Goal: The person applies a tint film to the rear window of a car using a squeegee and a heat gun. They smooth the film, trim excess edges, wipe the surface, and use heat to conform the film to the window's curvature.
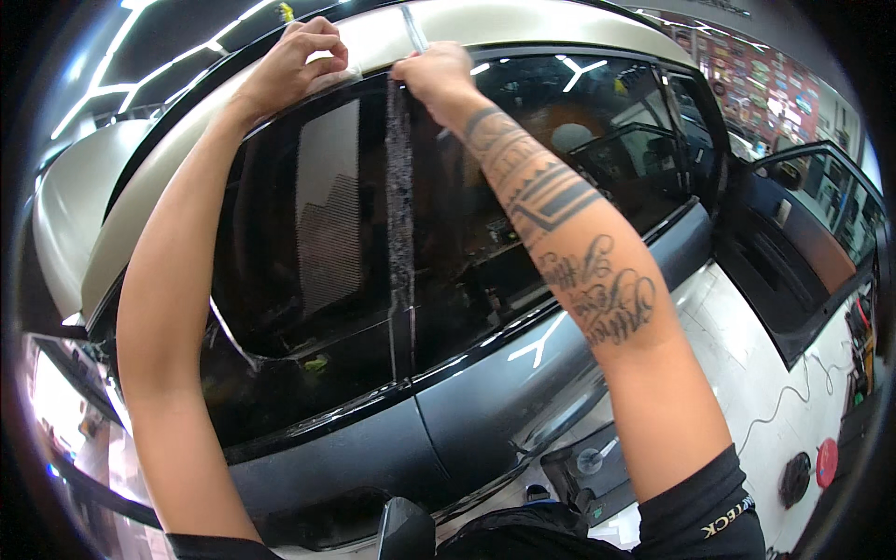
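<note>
A speckled, wet-looking film strip [399, 187] runs down the dark pillar between the two side windows of a car. At its top, against the roof edge, my right hand [437, 77] is closed with thumb and fingers pinching the strip. Beyond that hand, a translucent grey length [414, 30] lies across the pale roof [523, 23]. My left hand [301, 63] is raised to the roof edge above the rear window [271, 224]. Its fingers are curled together, and what they hold, if anything, is hidden. A small patch of clear material shows beside its fingertips.
An open car door [793, 243] stands out at the right. Below it, a cable [779, 415] trails over the pale tiled floor, near a red round object [827, 462]. A dark mat-like piece [597, 481] lies by the car's lower side. The front window [532, 187] reflects ceiling lights.
</note>
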A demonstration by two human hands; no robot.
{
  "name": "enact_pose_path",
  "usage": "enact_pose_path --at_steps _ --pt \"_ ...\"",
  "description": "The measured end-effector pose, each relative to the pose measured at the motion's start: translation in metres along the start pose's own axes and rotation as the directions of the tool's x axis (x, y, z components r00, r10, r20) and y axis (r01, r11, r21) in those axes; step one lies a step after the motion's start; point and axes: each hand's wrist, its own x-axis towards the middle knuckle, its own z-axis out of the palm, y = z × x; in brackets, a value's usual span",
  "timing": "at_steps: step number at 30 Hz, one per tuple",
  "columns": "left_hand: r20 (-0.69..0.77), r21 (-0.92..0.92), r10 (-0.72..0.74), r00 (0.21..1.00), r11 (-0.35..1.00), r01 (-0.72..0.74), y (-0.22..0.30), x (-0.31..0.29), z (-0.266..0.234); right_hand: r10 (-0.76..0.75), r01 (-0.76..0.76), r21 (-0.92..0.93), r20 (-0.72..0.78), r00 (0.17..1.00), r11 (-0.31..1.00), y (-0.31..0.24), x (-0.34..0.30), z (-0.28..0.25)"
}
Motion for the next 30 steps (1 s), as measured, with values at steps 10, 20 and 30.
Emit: enact_pose_path --at_steps 10,20,30 --pt "0.176 0.23 -0.339 0.924 0.927 0.296 -0.054 -0.166 -0.132 0.197 -0.268 0.388 0.213 0.957 0.882 -0.023 -0.018 -0.023" --pt "-0.017 0.397 -0.619 0.785 0.717 0.573 -0.046 -0.366 -0.195 0.235 -0.372 0.382 0.359 0.903 0.846 -0.019 -0.017 -0.038" --pt "0.182 -0.179 -0.895 0.408 0.378 0.908 0.085 -0.537 -0.204 0.218 -0.417 0.461 0.424 0.879 0.783 -0.019 -0.013 -0.043"
